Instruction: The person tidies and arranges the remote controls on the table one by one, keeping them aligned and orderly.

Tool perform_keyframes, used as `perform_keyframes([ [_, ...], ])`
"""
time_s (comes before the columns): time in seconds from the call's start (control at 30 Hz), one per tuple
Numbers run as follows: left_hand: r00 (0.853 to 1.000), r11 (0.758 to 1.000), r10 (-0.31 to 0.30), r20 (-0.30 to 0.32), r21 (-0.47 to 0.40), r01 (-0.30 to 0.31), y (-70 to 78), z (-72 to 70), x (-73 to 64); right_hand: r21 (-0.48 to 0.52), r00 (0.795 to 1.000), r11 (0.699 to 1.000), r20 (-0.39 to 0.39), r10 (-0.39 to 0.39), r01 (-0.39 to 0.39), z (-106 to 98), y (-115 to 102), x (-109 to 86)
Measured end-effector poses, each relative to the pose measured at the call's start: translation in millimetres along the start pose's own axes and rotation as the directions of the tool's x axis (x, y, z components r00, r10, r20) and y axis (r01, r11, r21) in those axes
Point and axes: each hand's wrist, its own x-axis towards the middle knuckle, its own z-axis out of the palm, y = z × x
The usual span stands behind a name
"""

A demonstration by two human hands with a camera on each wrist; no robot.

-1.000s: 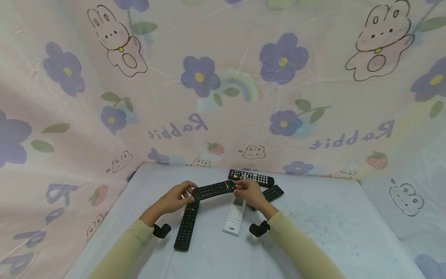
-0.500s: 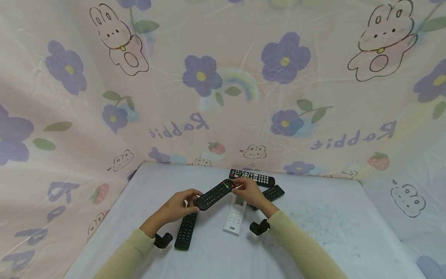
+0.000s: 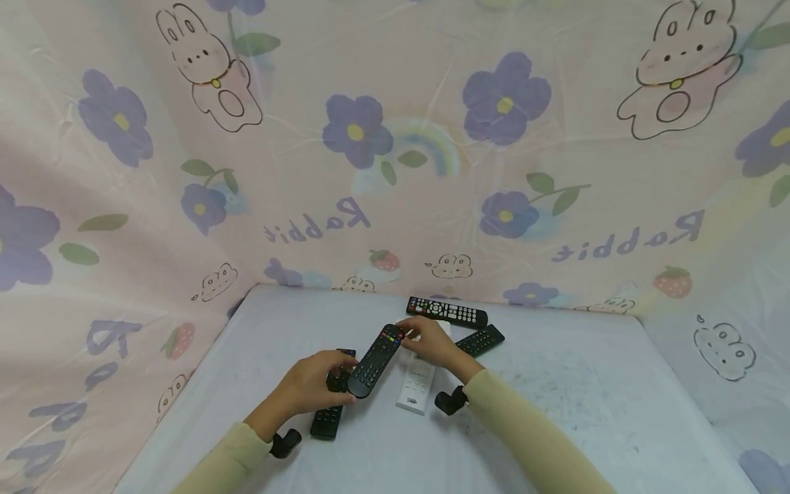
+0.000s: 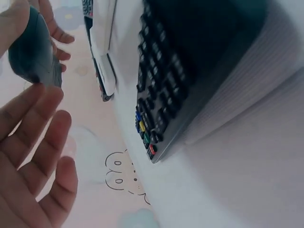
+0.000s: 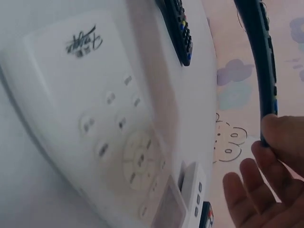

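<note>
A black remote control (image 3: 375, 361) with coloured buttons at its far end is held above the table, slanting up to the right. My left hand (image 3: 311, 384) holds its near, rounded end between thumb and fingers; the other fingers are spread in the left wrist view. At the far end, my right hand (image 3: 432, 342) pinches the remote between thumb and forefinger, as the right wrist view shows. Below my left hand lies another black remote (image 3: 327, 420), partly covered. A white remote (image 3: 415, 387) lies under my right hand, which hides part of it.
Near the table's back edge lies a black remote with pale buttons (image 3: 447, 312). A smaller black remote (image 3: 481, 340) sits right of my right hand. Another white remote (image 5: 192, 194) shows behind the first in the right wrist view. Printed cloth (image 3: 420, 206) rises behind the table (image 3: 568, 398).
The held remote has turned from nearly level to steeply slanted, its left end coming toward me. My left hand has moved nearer with it; my right hand has shifted slightly left.
</note>
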Motion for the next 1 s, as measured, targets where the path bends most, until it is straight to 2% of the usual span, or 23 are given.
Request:
perform_keyframes([
  [0.13,1.000,0.997,-0.006,0.015,0.075,0.005,2.0,5.2,-4.3,-0.013,0.999,1.000,0.028,-0.019,0.019,6.3,-3.5,4.3],
  [0.33,0.998,0.993,-0.026,0.055,0.112,0.020,3.0,15.4,-10.8,-0.023,0.996,0.999,0.079,-0.035,0.037,13.6,-6.5,7.2],
  [0.5,0.997,0.987,-0.051,0.055,0.154,0.042,3.5,20.1,-18.4,0.006,0.995,1.000,0.096,-0.025,0.024,19.1,-8.5,9.6],
  [0.73,0.997,0.979,-0.075,0.020,0.190,0.070,5.9,23.5,-23.8,-0.004,0.993,0.999,0.115,-0.037,0.037,28.0,-13.2,12.8],
  [1.0,0.996,0.960,-0.081,-0.035,0.267,0.087,6.9,27.7,-30.1,-0.027,0.986,0.999,0.164,0.031,-0.027,41.4,-15.8,16.4],
])
